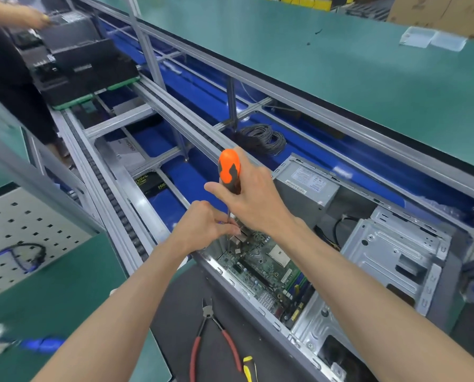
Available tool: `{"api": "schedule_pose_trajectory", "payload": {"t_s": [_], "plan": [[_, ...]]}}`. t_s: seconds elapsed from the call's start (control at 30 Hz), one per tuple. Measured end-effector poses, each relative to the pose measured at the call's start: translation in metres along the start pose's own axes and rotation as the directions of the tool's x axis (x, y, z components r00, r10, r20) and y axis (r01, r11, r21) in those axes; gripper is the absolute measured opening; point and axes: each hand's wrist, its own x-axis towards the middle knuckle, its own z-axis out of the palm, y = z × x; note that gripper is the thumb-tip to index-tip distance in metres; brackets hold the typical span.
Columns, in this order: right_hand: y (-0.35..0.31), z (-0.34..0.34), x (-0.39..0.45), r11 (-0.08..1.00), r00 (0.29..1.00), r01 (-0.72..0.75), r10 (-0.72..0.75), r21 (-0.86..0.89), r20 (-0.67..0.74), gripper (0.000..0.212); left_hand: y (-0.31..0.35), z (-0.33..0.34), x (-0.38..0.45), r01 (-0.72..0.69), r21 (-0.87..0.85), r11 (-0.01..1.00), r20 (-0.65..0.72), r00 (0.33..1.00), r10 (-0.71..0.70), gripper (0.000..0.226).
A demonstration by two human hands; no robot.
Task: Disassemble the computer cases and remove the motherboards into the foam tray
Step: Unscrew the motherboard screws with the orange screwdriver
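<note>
1. Nearest on the dark mat of the bench (pixel 175 307) lie red-handled side cutters (pixel 211 334), with a yellow-handled tool (pixel 248 366) just beside them; neither is in use.
2. The open grey steel computer case (pixel 390 260) lies on its side with its side panel already off. The green motherboard (pixel 266 267) sits inside on the case floor, so by my reading it is not yet freed.
3. No foam tray is in view, and no board has been lifted out; I judge the task to be at the unscrewing stage for this case, with the lift and transfer left.
4. The left hand (pixel 205 226) has its fingers (pixel 230 230) pinched round the thin metal shaft of the screwdriver, low down near the far corner of the motherboard.
5. The right hand (pixel 253 199) grips the orange-and-black-handled screwdriver (pixel 229 169) upright, fingers clenched round the handle. The tip itself is hidden behind the left hand, so contact with a screw cannot be told.
6. Beyond the hands, the grey boxy power supply (pixel 304 188) is mounted in the case's far corner.
7. Farther up the roller conveyor line (pixel 114 194), black cases (pixel 84 64) rest on green pallets, where another person's hand (pixel 32 19) reaches.
</note>
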Motion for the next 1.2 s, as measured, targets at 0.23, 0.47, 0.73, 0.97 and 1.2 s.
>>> {"api": "schedule_pose_trajectory", "payload": {"t_s": [0.23, 0.47, 0.73, 0.97, 1.2], "plan": [[-0.004, 0.003, 0.003, 1.000, 1.000, 0.007, -0.007, -0.006, 0.012, 0.035, -0.005, 0.002, -0.003, 0.014, -0.076, 0.997, -0.045, 0.999, -0.018, 0.005], [-0.006, 0.003, 0.002, 1.000, 0.999, -0.004, 0.005, -0.017, 0.048, 0.038, -0.007, 0.005, -0.004, 0.017, -0.091, 0.996, -0.047, 0.999, -0.021, 0.004], [-0.025, -0.010, 0.011, 0.921, 0.972, 0.219, -0.236, -0.322, -0.015, 0.031, -0.007, 0.008, -0.004, 0.006, -0.082, 0.997, -0.068, 0.998, -0.012, 0.010], [-0.041, -0.031, 0.026, 0.959, 0.947, 0.208, -0.148, -0.193, 0.286, 0.023, 0.004, -0.003, -0.003, -0.078, -0.190, 0.979, -0.087, 0.994, 0.062, 0.040], [-0.055, -0.025, 0.031, 0.660, 0.985, 0.167, -0.082, -0.732, 0.151, 0.036, 0.010, -0.003, 0.003, -0.012, -0.216, 0.976, -0.091, 0.996, -0.008, 0.018]]}}
